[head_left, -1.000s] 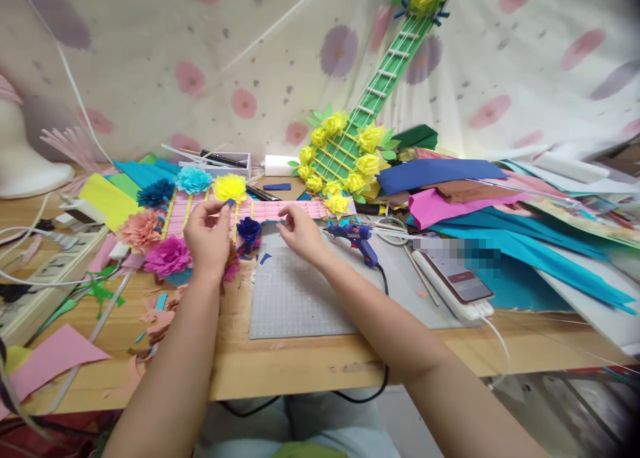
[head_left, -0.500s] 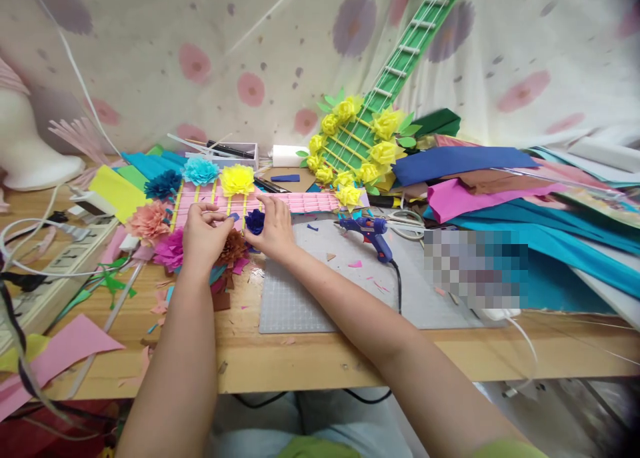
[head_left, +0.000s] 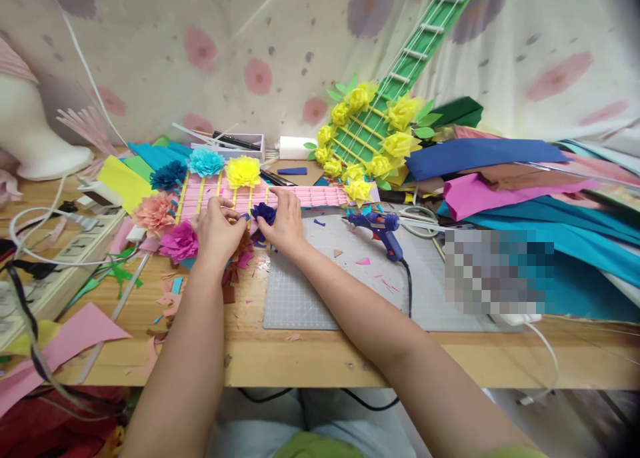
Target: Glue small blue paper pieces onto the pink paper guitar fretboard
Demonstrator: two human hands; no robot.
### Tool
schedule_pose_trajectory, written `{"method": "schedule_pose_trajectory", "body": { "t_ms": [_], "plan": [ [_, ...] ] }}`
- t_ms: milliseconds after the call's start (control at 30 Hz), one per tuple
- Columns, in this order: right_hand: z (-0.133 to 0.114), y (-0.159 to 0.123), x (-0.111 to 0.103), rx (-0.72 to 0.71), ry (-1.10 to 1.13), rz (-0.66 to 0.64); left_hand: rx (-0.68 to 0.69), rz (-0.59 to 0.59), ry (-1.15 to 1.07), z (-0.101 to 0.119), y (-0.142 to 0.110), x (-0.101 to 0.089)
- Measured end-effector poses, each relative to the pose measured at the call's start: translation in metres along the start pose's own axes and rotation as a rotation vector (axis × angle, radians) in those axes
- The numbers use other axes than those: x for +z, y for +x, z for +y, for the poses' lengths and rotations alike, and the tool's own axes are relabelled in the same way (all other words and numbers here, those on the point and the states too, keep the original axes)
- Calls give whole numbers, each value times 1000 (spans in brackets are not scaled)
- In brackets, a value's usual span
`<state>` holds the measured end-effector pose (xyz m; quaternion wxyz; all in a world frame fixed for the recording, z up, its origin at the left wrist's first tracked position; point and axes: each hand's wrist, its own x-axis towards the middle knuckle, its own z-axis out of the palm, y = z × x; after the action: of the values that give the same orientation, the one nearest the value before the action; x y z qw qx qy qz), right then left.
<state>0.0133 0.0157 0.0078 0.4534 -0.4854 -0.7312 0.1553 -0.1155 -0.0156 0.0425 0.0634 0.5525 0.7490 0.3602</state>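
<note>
A pink paper guitar (head_left: pixel 210 193) with yellow strips across its body lies on the table, ringed by paper flowers. My left hand (head_left: pixel 220 231) is over its lower body, thumb and fingers pinched on a small blue paper piece, mostly hidden. Beside it, my right hand (head_left: pixel 286 223) has thumb and fingers around a dark blue paper flower (head_left: pixel 263 213) at the body's edge. A yellow flower (head_left: pixel 243 171), a light blue flower (head_left: pixel 206 163), a coral flower (head_left: pixel 155 213) and a magenta flower (head_left: pixel 180 241) sit around the body. My left hand partly covers a brown flower.
A blue glue gun (head_left: pixel 377 228) lies on the grey cutting mat (head_left: pixel 310 298), its cord running off the front edge. Behind stands a green paper guitar (head_left: pixel 363 135) with yellow flowers. Coloured paper sheets (head_left: pixel 490 155) pile up right; a power strip (head_left: pixel 65 278) and cables lie left.
The view has shifted slightly, so the scene sits a little differently in frame. My left hand has brought the blue piece closer to the dark blue flower; my right hand stays at that flower.
</note>
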Motion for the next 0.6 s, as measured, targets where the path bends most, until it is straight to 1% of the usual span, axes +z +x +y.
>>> {"method": "schedule_pose_trajectory", "body": {
  "t_ms": [67, 167, 367, 533, 600],
  "plan": [
    [-1, 0, 0, 2, 5, 3, 21, -7, 19, -1, 0, 1],
    [-1, -1, 0, 6, 10, 14, 15, -23, 13, 0, 1, 3],
    [-2, -2, 0, 5, -10, 21, -29, -51, 31, 2, 4, 6],
    [-1, -2, 0, 4, 6, 19, -92, -113, 9, 5, 6, 3],
    [0, -2, 1, 4, 10, 23, -105, -121, 9, 7, 6, 2]
  ]
}}
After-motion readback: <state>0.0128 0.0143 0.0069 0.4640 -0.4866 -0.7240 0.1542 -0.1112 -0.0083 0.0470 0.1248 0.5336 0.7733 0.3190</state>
